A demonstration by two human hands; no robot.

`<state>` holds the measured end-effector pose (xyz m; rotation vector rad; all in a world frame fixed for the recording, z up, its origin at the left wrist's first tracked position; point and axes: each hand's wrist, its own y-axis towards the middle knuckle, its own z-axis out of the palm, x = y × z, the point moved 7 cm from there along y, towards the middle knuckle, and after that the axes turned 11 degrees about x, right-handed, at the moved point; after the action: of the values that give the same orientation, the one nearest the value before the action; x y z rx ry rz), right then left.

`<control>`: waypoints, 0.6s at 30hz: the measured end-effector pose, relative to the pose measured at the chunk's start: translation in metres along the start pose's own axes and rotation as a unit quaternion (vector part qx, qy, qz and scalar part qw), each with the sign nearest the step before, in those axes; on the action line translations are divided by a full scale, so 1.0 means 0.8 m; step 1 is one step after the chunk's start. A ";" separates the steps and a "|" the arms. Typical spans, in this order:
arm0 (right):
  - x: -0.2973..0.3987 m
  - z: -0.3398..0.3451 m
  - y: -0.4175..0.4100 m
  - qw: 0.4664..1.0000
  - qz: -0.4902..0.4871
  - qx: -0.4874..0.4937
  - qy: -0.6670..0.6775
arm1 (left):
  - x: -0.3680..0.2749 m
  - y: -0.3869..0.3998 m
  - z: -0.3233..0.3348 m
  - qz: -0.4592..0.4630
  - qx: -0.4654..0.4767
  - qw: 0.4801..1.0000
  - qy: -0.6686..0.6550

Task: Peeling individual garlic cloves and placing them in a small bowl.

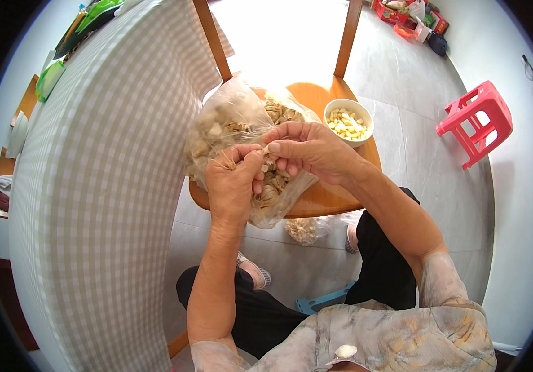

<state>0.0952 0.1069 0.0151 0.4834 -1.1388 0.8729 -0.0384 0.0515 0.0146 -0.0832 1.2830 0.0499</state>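
Observation:
My left hand [235, 179] is closed on a piece of garlic with dry stalk or skin poking out between its fingers. The thumb and forefinger of my right hand [310, 151] pinch a small pale garlic piece [266, 150] where the two hands meet. Beneath them, a clear plastic bag [234, 104] of dry garlic bulbs [269, 195] lies spread over the wooden chair seat [336, 197]. A white bowl [371, 122] at the seat's right side holds many peeled garlic cloves [348, 124].
A checked tablecloth [108, 186] hangs at the left. Under the chair lies a plastic bag of garlic skins [302, 230]. A pink plastic stool [480, 123] stands at the right; bags and boxes [410, 18] lie by the far wall. Part of a blue plastic item [324, 298] shows between my legs.

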 end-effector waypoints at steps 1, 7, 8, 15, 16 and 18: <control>-0.001 0.001 0.000 1.000 0.003 0.001 0.003 | 0.001 0.000 -0.001 0.001 -0.001 1.000 0.000; 0.003 -0.001 0.000 0.999 -0.016 -0.016 -0.029 | 0.009 0.002 0.002 -0.028 0.039 0.997 -0.066; 0.003 0.000 0.001 0.999 -0.016 -0.014 -0.029 | 0.008 0.001 0.002 -0.031 0.034 0.997 -0.063; 0.011 -0.001 -0.001 0.992 -0.044 -0.027 -0.111 | 0.011 0.004 0.002 -0.025 0.053 0.998 -0.027; 0.011 -0.001 -0.001 0.991 -0.041 -0.027 -0.124 | 0.011 0.004 0.002 -0.025 0.053 0.998 -0.026; 0.010 -0.001 0.000 0.992 -0.041 -0.026 -0.119 | 0.009 0.004 0.003 -0.029 0.056 0.998 -0.016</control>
<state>0.0971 0.1098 0.0222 0.5987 -1.3461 0.7254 -0.0348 0.0547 0.0086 -0.0236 1.2485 -0.0702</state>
